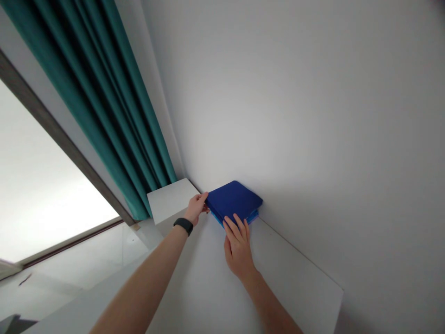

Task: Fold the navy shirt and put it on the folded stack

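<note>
A folded blue cloth [233,199] lay at the far end of the white shelf [295,273], right up against the wall [313,116]. A lighter blue bit peeked out under it. My left hand [196,208], with a black band [183,225] on the wrist, pinched the cloth's left corner with its fingers curled shut. My right hand [238,246] was open and flat on the shelf, fingers resting on the cloth's near edge. A green curtain [104,93] hung past the shelf's left end.
</note>
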Demonstrator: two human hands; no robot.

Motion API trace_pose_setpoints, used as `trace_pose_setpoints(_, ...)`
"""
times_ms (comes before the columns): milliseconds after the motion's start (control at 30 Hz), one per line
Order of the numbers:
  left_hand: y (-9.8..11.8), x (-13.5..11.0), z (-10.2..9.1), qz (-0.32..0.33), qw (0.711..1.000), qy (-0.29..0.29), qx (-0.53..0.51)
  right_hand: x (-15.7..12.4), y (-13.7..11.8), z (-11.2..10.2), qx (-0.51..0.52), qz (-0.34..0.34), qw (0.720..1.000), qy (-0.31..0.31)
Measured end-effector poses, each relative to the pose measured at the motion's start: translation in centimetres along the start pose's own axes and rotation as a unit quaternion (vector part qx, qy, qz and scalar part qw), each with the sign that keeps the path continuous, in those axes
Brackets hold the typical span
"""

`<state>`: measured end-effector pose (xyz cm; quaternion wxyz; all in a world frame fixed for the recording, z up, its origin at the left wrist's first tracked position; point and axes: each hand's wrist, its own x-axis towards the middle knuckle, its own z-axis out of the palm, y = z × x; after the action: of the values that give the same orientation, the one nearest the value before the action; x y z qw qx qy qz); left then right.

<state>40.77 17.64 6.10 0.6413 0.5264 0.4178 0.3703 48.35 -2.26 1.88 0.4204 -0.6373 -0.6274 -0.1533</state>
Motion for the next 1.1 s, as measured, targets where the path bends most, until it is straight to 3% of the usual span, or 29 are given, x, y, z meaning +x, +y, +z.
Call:
trace_pose_setpoints(200, -0.1, 1.3, 0.5, 0.009, 0.998, 0.023, 0.056, -0.5, -0.1, 0.1, 0.053, 0.009, 0.997, 0.049)
trace_pose_setpoints(367, -0.2, 0.9, 0.5, 0.023, 0.993, 0.03, 0.114, -0.6, -0.2, 0.4, 0.083, 0.073, 0.99, 0.088)
trace_pose_setpoints(500, 0.5, -0.6, 0.7, 0.093, 0.977, 0.083, 0.172, -0.4, 0.5, 0.5, 0.085, 0.155, 0.977, 0.122)
trace_pose_setpoints(567, 1.1, -1.7, 1.2, 0.185, 0.949, 0.08, 0.244, -0.1, 1.6, 0.3, 0.08, 0.185, 0.97, 0.135)
trace_pose_setpoints(633, 1.7, -3.0, 2.2, 0.311, 0.876, 0.033, 0.367, 0.2, 3.1, -0.1, 0.069, 0.189, 0.97, 0.139)
trace_pose_setpoints(700, 2.1, -4.4, 3.5, 0.384, 0.798, -0.033, 0.463, 0.6, 4.7, -0.6, 0.057, 0.187, 0.971, 0.14)
trace_pose_setpoints(767, 2.2, -5.6, 4.8, 0.384, 0.759, -0.092, 0.518, 0.8, 6.2, -1.0, 0.056, 0.191, 0.971, 0.134)
trace_pose_setpoints(900, 1.6, -7.1, 6.0, 0.356, 0.716, -0.155, 0.58, 0.6, 7.8, -1.1, 0.057, 0.232, 0.962, 0.129)
trace_pose_setpoints(1000, 0.7, -7.0, 5.2, 0.354, 0.72, -0.146, 0.579, 0.1, 8.0, -0.7, 0.052, 0.27, 0.951, 0.144)
trace_pose_setpoints(1100, -0.5, -5.9, 3.6, 0.329, 0.774, -0.096, 0.532, -0.2, 7.8, -0.3, 0.062, 0.273, 0.948, 0.152)
